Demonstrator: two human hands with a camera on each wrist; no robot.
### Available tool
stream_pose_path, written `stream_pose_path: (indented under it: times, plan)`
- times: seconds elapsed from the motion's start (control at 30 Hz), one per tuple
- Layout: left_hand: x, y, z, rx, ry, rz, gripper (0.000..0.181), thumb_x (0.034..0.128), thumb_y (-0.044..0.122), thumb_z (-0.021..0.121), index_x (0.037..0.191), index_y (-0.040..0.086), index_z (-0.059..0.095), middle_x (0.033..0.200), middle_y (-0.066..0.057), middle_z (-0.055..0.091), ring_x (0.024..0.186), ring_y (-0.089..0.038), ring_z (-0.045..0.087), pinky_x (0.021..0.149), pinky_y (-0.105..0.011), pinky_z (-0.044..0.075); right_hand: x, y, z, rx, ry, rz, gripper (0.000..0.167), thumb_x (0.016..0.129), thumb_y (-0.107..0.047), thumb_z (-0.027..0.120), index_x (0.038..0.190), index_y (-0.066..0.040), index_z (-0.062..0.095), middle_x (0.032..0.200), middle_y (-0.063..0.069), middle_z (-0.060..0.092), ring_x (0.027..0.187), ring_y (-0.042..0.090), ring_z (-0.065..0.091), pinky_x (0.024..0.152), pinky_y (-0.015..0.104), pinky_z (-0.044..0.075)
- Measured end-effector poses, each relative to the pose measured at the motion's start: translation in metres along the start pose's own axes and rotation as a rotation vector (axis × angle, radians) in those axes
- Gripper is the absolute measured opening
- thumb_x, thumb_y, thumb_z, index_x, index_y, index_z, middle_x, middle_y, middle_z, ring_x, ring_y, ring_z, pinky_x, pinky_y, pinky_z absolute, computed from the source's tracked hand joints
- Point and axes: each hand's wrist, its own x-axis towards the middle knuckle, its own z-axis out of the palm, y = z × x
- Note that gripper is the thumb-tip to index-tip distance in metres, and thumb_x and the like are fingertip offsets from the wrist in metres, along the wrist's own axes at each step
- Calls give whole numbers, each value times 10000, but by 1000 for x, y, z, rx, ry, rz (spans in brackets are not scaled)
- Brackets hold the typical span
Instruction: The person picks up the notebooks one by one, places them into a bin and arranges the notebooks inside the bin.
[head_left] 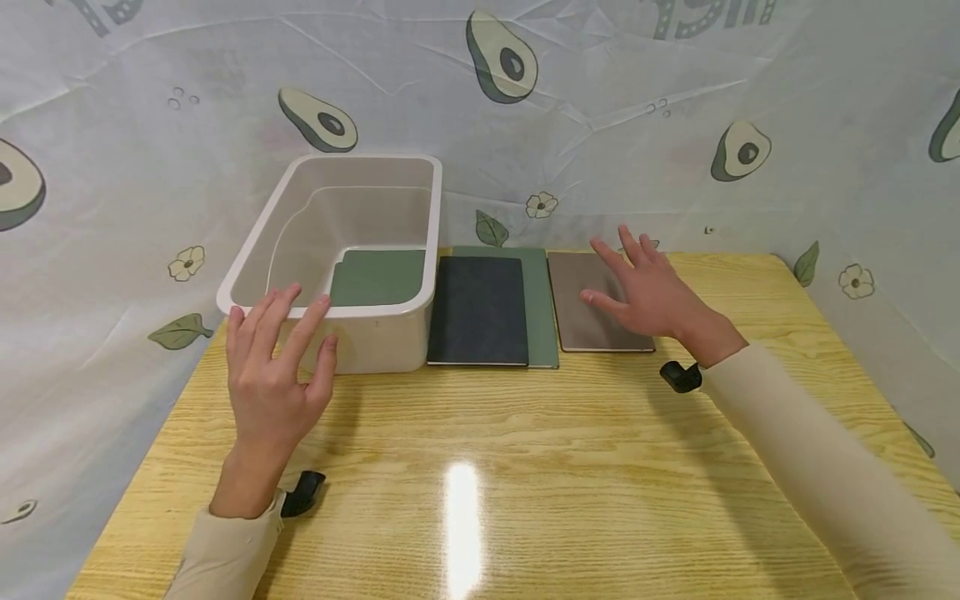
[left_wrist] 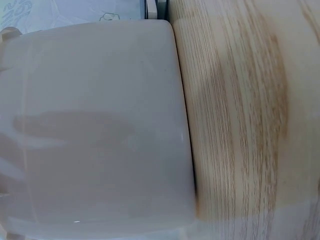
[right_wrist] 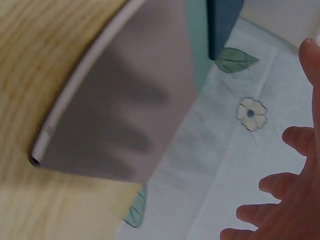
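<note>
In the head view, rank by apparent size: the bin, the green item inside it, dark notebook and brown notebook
Largest: bin
Middle: dark notebook and brown notebook, partly hidden, too alike to rank
Smallest: green item

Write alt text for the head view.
Left hand at the near rim of a pale bin, something flat and green inside; right hand spread over a brown notebook. Between them, a dark notebook overlaps a green notebook.

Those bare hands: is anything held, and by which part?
Nothing: the left hand is open by the cream plastic bin, the right hand above the rectangular brown notebook.
</note>
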Motion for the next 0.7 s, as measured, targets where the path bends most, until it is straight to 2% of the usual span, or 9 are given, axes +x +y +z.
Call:
stream_pose_path:
  times: [0.17,0.37,0.7]
  plan:
    - [0,0,0,-4,-1,-3,401,910,156,712,1307,143,762,1403,-191,694,1338,-439,595,1249,-663,290,1,3,17,35,-16,-1,818,1075,-525,531,1717,-168,170,1769,299,-24,1593,641,-16,1251,775,77]
    - [1,1,1,-7,-2,-1,408,905,148,715,1311,143,761,1404,-192,693,1339,-439,596,1251,-657,292,3,6,33,55,-84,22,823,1085,-523,506,1721,-155,134,1765,296,-85,1589,642,-41,1237,795,76]
    - [-1,0,-1,2,-12,-4,402,918,160,706,1316,146,757,1410,-191,689,1357,-426,588,1250,-663,288,7,6,57,67,-192,71,833,1082,-585,463,1722,-170,129,1765,301,-65,1593,637,-31,1214,825,104]
